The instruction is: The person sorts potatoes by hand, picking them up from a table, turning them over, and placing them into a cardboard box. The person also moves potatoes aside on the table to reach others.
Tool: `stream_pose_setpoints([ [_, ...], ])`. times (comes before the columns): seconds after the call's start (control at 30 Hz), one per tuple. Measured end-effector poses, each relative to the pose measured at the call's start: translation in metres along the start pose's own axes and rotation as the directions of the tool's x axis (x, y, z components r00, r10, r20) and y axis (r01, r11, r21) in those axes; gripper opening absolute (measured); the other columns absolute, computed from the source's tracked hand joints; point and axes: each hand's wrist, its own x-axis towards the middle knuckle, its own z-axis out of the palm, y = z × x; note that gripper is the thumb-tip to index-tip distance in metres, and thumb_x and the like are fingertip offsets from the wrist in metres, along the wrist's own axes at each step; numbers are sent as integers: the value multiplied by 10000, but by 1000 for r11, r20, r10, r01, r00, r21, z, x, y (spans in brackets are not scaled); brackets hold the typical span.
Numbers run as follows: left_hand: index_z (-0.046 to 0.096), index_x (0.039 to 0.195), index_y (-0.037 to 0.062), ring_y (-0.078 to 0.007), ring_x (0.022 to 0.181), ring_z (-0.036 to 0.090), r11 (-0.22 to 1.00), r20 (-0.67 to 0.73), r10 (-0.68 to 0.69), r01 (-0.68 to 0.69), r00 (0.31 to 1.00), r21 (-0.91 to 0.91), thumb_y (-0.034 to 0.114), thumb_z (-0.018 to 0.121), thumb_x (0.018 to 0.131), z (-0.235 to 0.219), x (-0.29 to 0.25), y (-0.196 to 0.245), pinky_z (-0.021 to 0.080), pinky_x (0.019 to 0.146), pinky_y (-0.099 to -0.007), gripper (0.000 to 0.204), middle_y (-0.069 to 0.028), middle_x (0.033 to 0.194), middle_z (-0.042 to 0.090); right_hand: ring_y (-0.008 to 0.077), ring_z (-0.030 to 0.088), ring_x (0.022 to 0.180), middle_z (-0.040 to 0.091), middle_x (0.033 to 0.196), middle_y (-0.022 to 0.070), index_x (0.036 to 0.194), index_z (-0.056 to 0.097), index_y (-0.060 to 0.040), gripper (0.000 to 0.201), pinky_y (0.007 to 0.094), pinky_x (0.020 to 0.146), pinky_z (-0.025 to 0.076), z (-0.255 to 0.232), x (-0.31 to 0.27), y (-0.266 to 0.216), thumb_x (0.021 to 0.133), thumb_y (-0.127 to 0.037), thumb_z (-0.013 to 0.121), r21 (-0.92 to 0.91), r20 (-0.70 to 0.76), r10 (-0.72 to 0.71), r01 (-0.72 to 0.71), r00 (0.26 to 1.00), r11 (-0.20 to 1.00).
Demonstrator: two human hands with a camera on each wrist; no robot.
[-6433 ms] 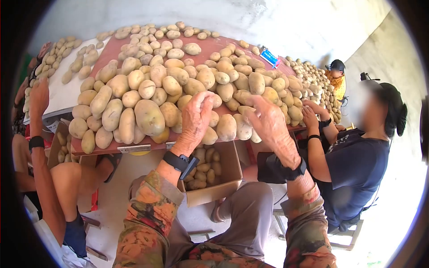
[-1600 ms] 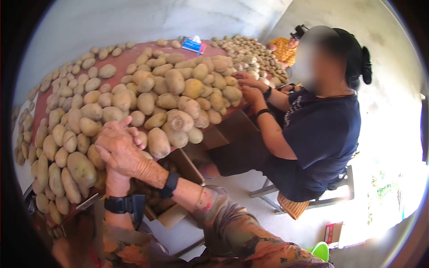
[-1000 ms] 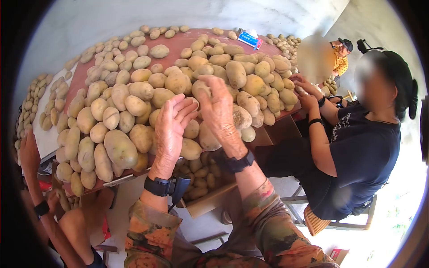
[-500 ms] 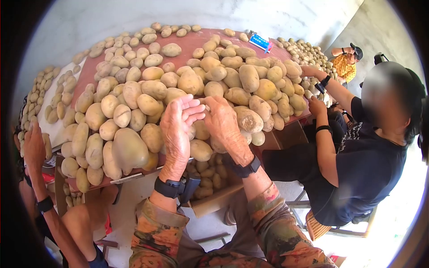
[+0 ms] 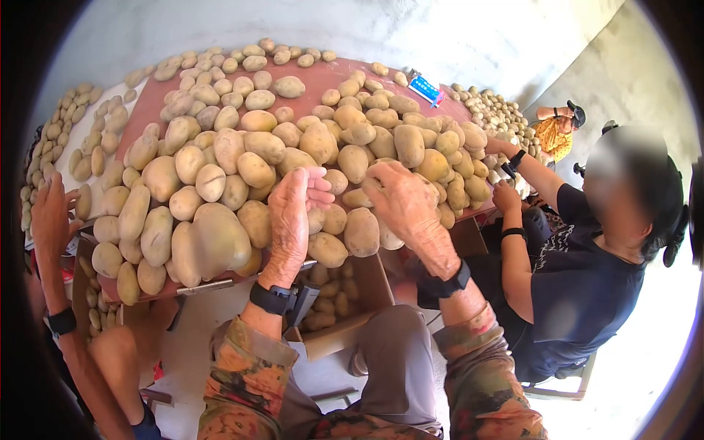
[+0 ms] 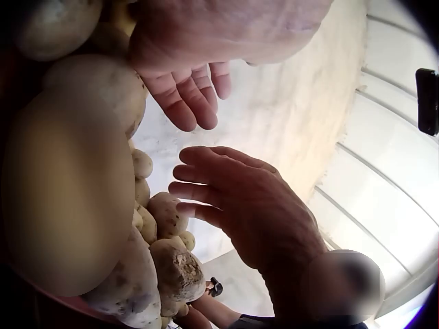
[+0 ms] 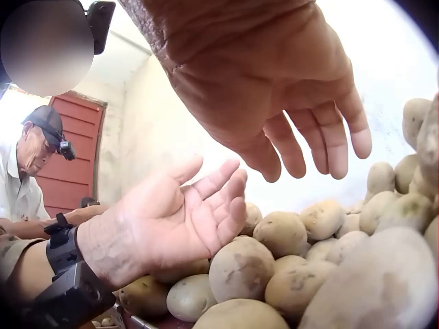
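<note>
A big heap of potatoes (image 5: 257, 172) covers the red tabletop (image 5: 334, 73). My left hand (image 5: 292, 216) is held up over the near side of the heap, palm turned inward, fingers loosely bent and holding nothing. To its right my right hand (image 5: 407, 209) hovers above the potatoes, back upward, also without anything in it. A gap separates the two hands. Seen from the right wrist, the left palm (image 7: 178, 219) is bare, and the right hand's fingers (image 7: 329, 137) hang down relaxed. In the left wrist view the right hand (image 6: 240, 199) shows spread fingers.
Under the table edge, between my knees, stands a cardboard box (image 5: 381, 282) with potatoes inside. A blue packet (image 5: 425, 89) lies at the back. One person (image 5: 587, 271) sits close on the right; another's hand (image 5: 51, 216) is at the left. Someone in yellow (image 5: 554, 136) is farther off.
The hands were clasped together at 1.6 s ago and close together half a second ago. Now they are apart, the right one farther right. The head view has swung back left.
</note>
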Motion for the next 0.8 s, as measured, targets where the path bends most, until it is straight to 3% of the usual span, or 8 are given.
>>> stream_pose_setpoints([
  [0.17,630,1045,-11,-135,739,624,1000,19,-8,8,1000,1,386,427,1024,-3,2,-1,520,677,-272,447,-68,876,633,371,622,884,606,948,168,987,580,-41,214,482,741,504,-21,15,14,844,-190,633,-151,31,-66,70,997,986],
  [0.47,652,1021,-14,-138,709,624,998,35,13,-15,999,53,364,445,1016,-4,3,-4,513,644,-267,431,-73,842,632,394,622,883,644,910,216,936,605,8,274,494,764,489,-33,57,21,824,-243,612,-285,297,-67,155,952,946],
  [0.57,625,1045,-14,-143,740,625,998,62,-2,-2,998,63,388,446,1018,-6,3,-2,522,668,-275,441,-69,869,624,389,625,914,650,931,216,974,627,-11,267,493,779,497,-28,66,12,810,-219,589,-322,405,58,83,913,943],
  [0.67,623,1043,-16,-145,742,626,998,53,-4,1,999,64,386,443,1019,-7,2,-1,522,665,-275,442,-72,866,621,378,623,966,658,959,212,1032,650,-41,282,484,794,508,-20,68,8,799,-176,566,-320,394,112,22,912,947],
  [0.77,622,1042,-19,-147,745,627,998,38,-5,2,999,67,388,442,1018,-8,3,0,522,662,-274,446,-77,866,621,384,657,882,668,934,229,863,640,28,159,458,768,520,1,75,31,784,-83,557,-337,379,-29,167,925,927],
  [0.8,622,1041,-20,-148,746,628,998,38,-4,1,999,70,388,442,1018,-8,3,0,522,661,-274,446,-79,867,621,381,657,893,668,936,224,889,637,22,163,459,768,521,5,76,34,789,-79,556,-316,366,-56,181,929,931],
])
